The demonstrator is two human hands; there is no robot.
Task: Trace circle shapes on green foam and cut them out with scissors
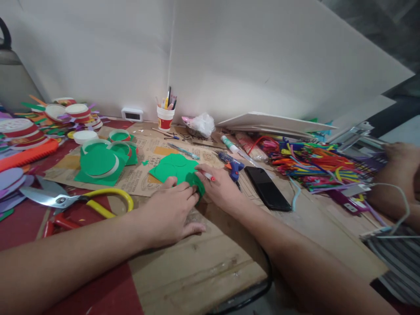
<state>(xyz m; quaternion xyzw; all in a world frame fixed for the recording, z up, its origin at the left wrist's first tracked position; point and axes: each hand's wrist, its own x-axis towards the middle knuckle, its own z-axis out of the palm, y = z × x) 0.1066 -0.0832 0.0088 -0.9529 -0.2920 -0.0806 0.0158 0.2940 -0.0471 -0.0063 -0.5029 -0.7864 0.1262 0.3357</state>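
Observation:
Several curved outlines show on a green sheet (175, 166) lying on brown printed paper (141, 148). My left hand (175, 210) rests palm down on its near edge, thumb apart, nothing gripped. At the sheet's right side, my right hand (219, 186) holds a pen (209, 176) with a red end; its tip is hidden behind my fingers. To the left, a green disc (99, 160) covers a white cup piece on another green sheet (114, 173). Green-filled cup rings (120, 135) stand behind it.
Yellow-handled scissors (75, 200) lie open at left, near an orange cutter (29, 155). Right of my hands are a glue gun (233, 167), a black phone (267, 188) and coloured pipe cleaners (311, 162). A pen cup (165, 117) stands behind. Another person's arm (398, 175) is at far right.

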